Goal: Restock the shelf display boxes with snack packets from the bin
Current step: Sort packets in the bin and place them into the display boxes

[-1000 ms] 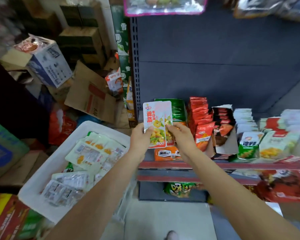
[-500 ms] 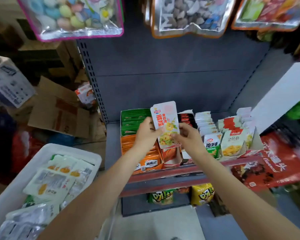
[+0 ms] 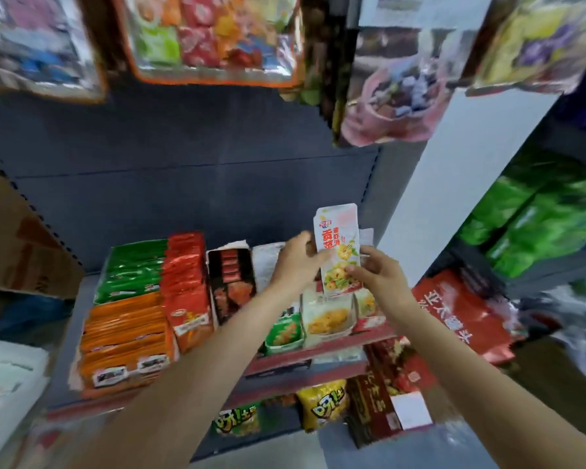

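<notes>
Both hands (image 3: 298, 262) (image 3: 379, 275) hold the snack packets (image 3: 337, 248) upright, top edge up.

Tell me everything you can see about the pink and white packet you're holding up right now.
The packet is a flat, glossy pouch, white and pink, with red-and-yellow characters and a picture of yellow-green food low on its front. It is held upright, tilted slightly, above the display boxes at the shelf's right end. The left hand pinches its left edge; the right hand pinches its lower right corner. More packets seem stacked behind it.
</notes>
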